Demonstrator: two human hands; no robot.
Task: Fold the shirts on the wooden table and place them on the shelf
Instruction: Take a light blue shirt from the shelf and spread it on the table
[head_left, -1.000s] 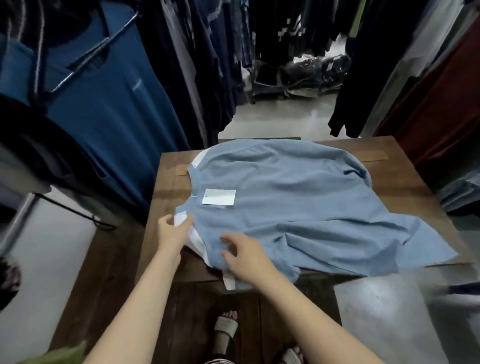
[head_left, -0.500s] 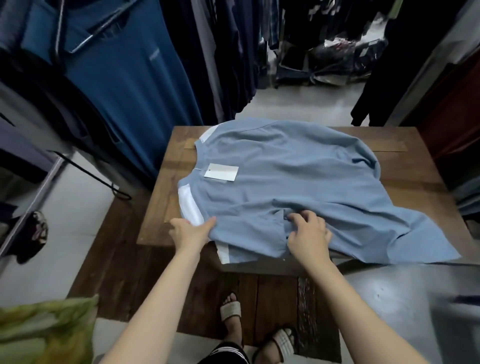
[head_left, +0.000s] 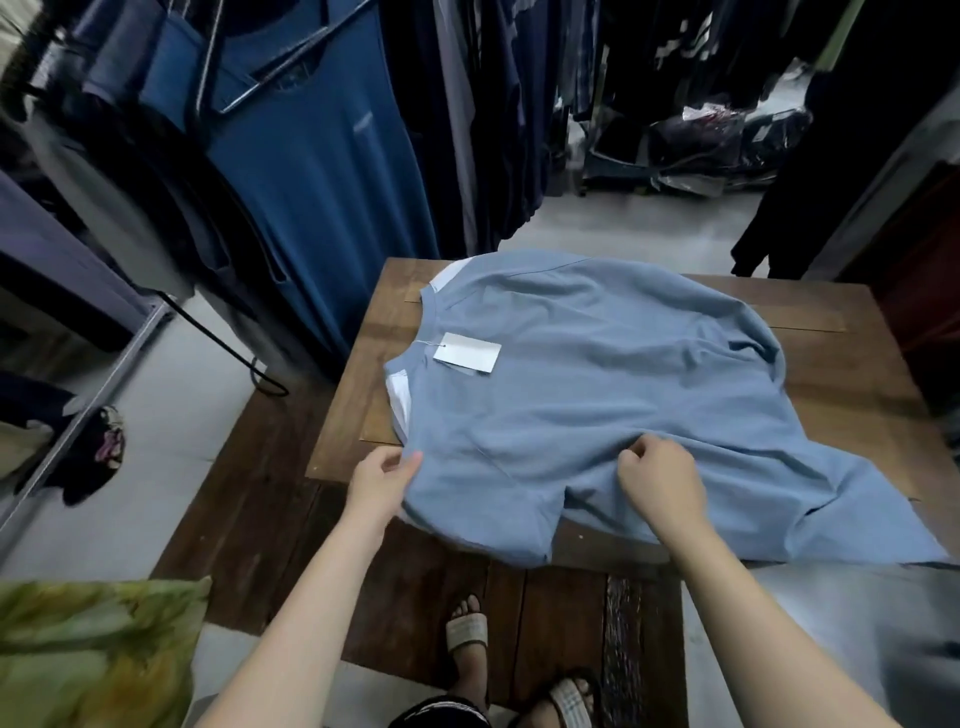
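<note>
A light blue shirt (head_left: 597, 384) lies spread across the wooden table (head_left: 810, 306), neck end to the person's left, and its bottom end runs off toward the right corner, where it droops past the table's edge. A white hang tag (head_left: 467, 352) sits flat on the cloth just beside the collar, its string leading to the neckline. Something white (head_left: 401, 400) peeks out from under the shirt along the left side, and again at the far corner by the shoulder; whether that is a second shirt or a lining, I cannot tell. Now the hands: the left hand (head_left: 382, 480) is at the near left edge, thumb on top and fingers curled under, pinched closed on the fabric near the shoulder. The right hand (head_left: 660, 480) is down on the middle of the near side, fingers bunched together around a gathered fold of the blue cloth, and creases fan out from that grip. The near sleeve hangs over the table's front edge between the two forearms. Behind the table, a darker blue shirt (head_left: 322, 156) hangs on a rack to the left. Down below, sandalled feet (head_left: 467, 631) stand on dark floorboards.
</note>
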